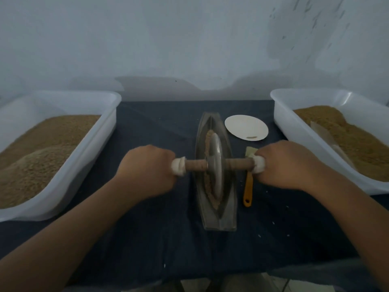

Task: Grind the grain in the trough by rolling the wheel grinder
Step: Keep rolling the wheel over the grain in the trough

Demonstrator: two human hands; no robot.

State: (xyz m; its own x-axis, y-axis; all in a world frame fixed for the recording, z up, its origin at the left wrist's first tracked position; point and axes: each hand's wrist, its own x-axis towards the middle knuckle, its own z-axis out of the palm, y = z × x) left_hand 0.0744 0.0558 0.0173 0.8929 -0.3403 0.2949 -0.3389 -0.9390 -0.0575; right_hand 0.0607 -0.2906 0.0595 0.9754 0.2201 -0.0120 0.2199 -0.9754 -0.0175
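Partly hidden: palms unseen under fists, orange tool [248, 191] top behind R hand [288, 165]; L bin [101, 131], R bin [283, 116] cut off at edges. Dark cloth [147, 239] as work surface, pale wall [189, 39] behind. Metal wheel [215, 163] upright at trough [221, 218] middle, brown grain [208, 140] alongside. L hand [147, 169], R hand wrapped tight round white-padded axle [195, 165] ends.

Dull metal trough [219, 216], wooden axle [195, 165]
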